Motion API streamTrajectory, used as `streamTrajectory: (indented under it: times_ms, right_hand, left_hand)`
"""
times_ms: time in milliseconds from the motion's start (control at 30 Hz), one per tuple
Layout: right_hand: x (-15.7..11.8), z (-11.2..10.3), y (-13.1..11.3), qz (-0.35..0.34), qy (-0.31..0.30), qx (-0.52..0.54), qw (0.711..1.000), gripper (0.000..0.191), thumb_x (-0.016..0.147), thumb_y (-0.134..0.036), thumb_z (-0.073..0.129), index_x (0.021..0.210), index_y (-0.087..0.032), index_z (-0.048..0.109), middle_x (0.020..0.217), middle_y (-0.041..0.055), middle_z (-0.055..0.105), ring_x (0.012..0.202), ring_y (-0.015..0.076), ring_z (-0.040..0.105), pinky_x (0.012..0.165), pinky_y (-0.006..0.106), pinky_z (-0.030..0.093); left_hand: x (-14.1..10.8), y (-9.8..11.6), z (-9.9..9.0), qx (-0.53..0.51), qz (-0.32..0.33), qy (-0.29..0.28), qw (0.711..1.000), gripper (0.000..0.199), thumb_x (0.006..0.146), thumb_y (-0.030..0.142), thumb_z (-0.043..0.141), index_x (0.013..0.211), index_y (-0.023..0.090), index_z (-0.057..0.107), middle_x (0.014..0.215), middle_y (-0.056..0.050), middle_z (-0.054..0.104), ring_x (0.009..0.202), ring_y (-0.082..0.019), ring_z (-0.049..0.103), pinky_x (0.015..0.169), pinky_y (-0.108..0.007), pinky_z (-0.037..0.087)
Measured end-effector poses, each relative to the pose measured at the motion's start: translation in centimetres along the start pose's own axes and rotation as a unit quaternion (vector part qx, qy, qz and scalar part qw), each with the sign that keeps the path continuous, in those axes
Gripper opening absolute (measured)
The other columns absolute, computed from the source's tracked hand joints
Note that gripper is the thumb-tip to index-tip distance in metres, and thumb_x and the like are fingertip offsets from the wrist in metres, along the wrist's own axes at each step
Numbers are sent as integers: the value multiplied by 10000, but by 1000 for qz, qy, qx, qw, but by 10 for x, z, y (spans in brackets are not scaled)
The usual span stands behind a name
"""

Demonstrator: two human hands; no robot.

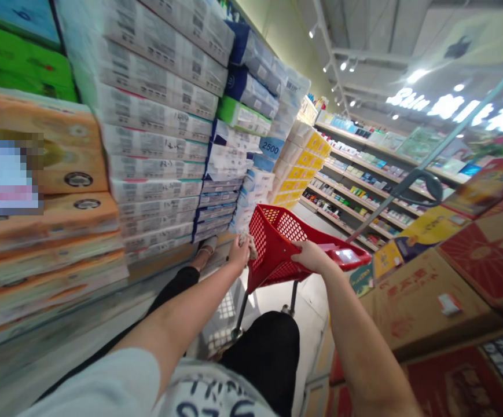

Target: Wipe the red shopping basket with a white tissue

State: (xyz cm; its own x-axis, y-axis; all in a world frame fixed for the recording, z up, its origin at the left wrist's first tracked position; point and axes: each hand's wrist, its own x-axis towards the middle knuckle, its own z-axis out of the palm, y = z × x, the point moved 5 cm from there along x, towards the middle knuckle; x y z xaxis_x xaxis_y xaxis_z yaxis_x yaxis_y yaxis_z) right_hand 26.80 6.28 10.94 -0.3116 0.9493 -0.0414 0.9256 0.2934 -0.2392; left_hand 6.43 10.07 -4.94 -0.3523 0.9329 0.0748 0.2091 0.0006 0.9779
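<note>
A red plastic shopping cart (272, 249) stands tilted in view just ahead of my body. My left hand (239, 250) is closed on a small crumpled beige cloth (249, 244) beside the cart's left side. My right hand (309, 256) rests on the cart's rear rim, its fingers curled over the edge near the red handle (349, 256). The undersides of those fingers are hidden.
Tall stacks of wrapped packs (160, 116) line the left, with orange packs (38, 231) nearer. Cardboard boxes (425, 295) and a slanted metal pole (463, 124) are on the right. Stocked shelves (364, 174) stand farther off, beyond the pale floor (314, 295).
</note>
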Motion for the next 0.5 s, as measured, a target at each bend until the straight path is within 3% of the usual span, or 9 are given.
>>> streamTrajectory:
  times_ms: [167, 333, 500]
  right_hand:
    - [-7, 5, -15, 31, 95, -115, 988, 245, 837, -240, 514, 979, -199, 710, 933, 84, 716, 857, 231, 655, 675, 273, 434]
    - [-5, 7, -25, 23, 90, -101, 991, 238, 871, -261, 506, 976, -202, 712, 946, 84, 715, 891, 224, 650, 716, 273, 426]
    - [1, 11, -48, 4, 68, -89, 994, 249, 869, -277, 518, 1014, -178, 696, 992, 94, 710, 929, 223, 648, 748, 269, 426]
  left_hand:
    - [0, 22, 22, -116, -11, 19, 993, 417, 970, 368, 355, 1329, 196, 479, 1204, -105, 663, 1058, -180, 647, 872, -299, 522]
    - [6, 30, 23, -188, -1, 35, 982, 422, 944, 261, 387, 1356, 219, 470, 1253, -85, 645, 1075, -172, 635, 918, -314, 515]
    - [1, 38, 17, -230, 12, 38, 972, 449, 920, 267, 451, 1366, 227, 483, 1321, -88, 605, 1117, -193, 622, 961, -317, 489]
